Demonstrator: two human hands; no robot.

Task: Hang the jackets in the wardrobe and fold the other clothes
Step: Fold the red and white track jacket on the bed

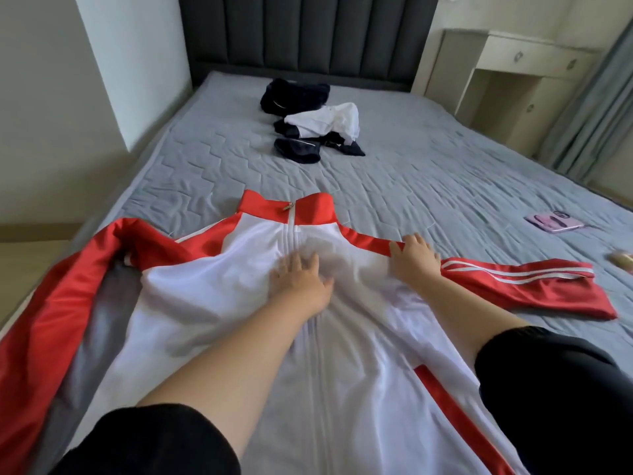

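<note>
Open strip of bare quilted mattress [445, 173] between the red-and-white jacket [212, 303] and the heap of dark and white clothes [315, 121] near the headboard [308, 32]. The jacket's sleeves sprawl to both sides. Right side is mostly free, apart from a pink object [555, 221] near the edge. A wall [137, 63] hems in the left.

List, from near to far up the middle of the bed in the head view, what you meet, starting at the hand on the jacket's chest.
left hand pressed flat on the jacket → red collar → pile of dark and white clothes → headboard
</note>
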